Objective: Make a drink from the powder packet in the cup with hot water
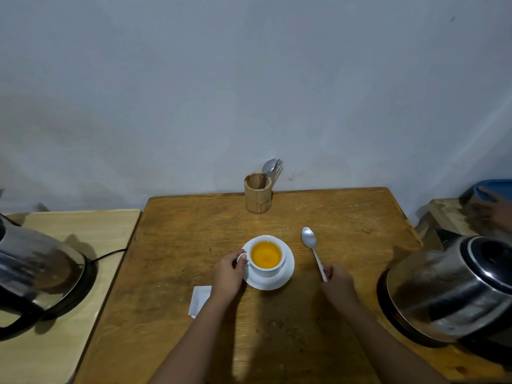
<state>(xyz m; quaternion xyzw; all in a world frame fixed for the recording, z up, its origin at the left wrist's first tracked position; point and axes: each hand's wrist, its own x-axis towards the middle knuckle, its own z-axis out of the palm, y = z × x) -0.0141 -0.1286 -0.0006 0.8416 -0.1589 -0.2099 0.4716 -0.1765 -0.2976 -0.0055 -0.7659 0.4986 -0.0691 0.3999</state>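
One white cup of orange drink stands on one saucer, mid-worktop, well clear of all edges. Left hand grip is closed on the cup handle; right hand grip pinches the handle end of one spoon lying beside the saucer. One white packet lies near the left wrist. Two kettles: left kettle, right kettle at the right edge. One wooden holder at the far edge.

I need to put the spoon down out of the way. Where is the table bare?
Bare wood lies between the wooden holder and the cup, and along the near edge between the forearms. Crowded: around the saucer, packet and right kettle.
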